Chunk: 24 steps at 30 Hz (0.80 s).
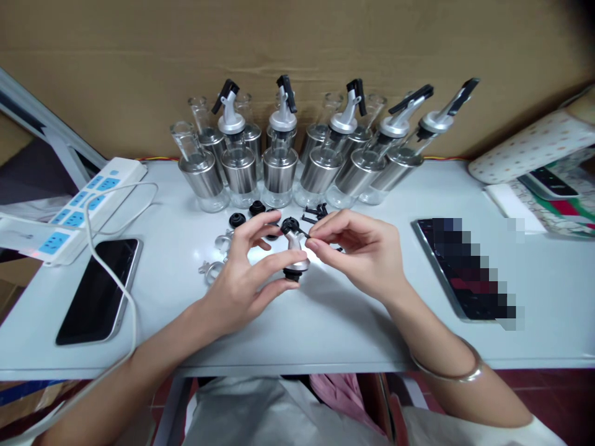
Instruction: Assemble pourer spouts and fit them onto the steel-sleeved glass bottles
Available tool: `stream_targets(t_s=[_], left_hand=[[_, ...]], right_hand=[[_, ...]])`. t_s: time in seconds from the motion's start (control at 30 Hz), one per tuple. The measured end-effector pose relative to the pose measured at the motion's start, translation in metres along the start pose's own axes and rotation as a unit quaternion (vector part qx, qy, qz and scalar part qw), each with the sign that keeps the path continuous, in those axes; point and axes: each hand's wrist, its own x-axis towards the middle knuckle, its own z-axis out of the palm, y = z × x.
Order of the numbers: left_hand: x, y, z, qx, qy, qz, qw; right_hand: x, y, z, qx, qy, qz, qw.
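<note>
Head camera: I've got a small silver pourer spout with a black ribbed stopper base (294, 241) up in the air over the pale, smooth tabletop (288, 337), right between my hands. The silver part's kinda satiny, flaring into a round collar above the black bottom, with more black at the tip. My left fingers (274, 264) are gripping it around the collar and base, and my right fingers (328, 252) are pinching a thin black strip (303, 233) at the top. Long axis is close to upright, stopper end down, neck leaning slightly left, strip poking out to the right. Room-wise, there's bare surface between my wrists and the front edge (297, 370), plus some over toward the black phone (444, 266) on my right. Behind it's tighter: black round stoppers (237, 219), small black levers (317, 212), then glass bottles with brushed-metal sleeves (279, 167).
</note>
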Motion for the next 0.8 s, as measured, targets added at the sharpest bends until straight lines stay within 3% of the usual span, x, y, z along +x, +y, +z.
stream_targets(t_s=[0.17, 0.33, 0.47, 0.8], left_hand=[[0.001, 0.0, -0.002, -0.034, -0.016, 0.008, 0.999], [0.001, -0.003, -0.003, -0.008, 0.031, 0.002, 0.999], [-0.001, -0.004, -0.001, 0.001, 0.028, -0.007, 1.0], [-0.004, -0.004, 0.003, -0.013, 0.035, -0.002, 0.999]], right_hand=[[0.0, 0.001, 0.001, -0.013, -0.022, 0.017, 1.0], [-0.004, 0.004, 0.007, -0.093, -0.067, -0.059, 0.992], [-0.007, 0.006, 0.012, -0.141, -0.056, -0.091, 0.984], [-0.008, 0.003, 0.011, -0.13, -0.048, -0.098, 0.986]])
